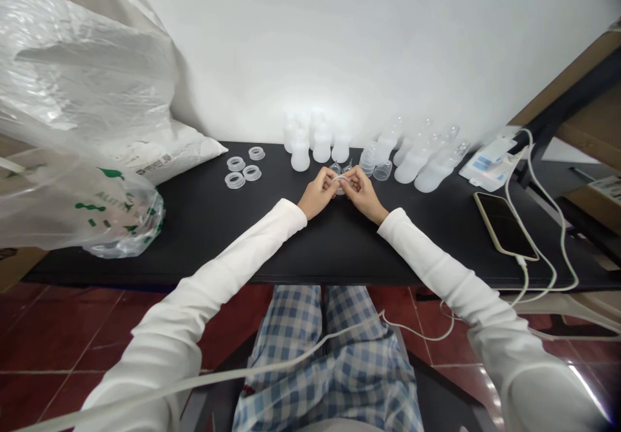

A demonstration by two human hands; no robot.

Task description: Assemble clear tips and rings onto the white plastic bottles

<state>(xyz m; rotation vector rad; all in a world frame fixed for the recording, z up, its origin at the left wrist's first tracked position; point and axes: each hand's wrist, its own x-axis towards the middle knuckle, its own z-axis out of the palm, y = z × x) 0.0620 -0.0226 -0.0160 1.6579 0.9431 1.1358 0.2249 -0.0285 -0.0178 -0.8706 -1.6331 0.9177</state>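
Observation:
Both hands meet over the black table, their fingers pinched on one translucent bottle collar ring (pixel 341 180). My left hand (pixel 317 194) grips its left side and my right hand (pixel 363 194) its right side. The fingers partly cover the ring, so I cannot tell if anything sits inside it. Just behind the fingertips are clear bottle nipples (pixel 347 166). Clear domed caps (pixel 383 171) lie right of my right hand. Several similar collar rings (pixel 235 180) lie to the left. White bottles without tops (pixel 300 154) stand at the back, and bottles with clear tops (pixel 431 172) stand to the right.
A white plastic sack (pixel 160 151) and a clear printed bag (pixel 116 209) fill the table's left end. On the right lie a phone (pixel 505 225) with a charging cable (pixel 557 225) and a white-blue packet (pixel 490 160). A white wall (pixel 339 44) rises behind.

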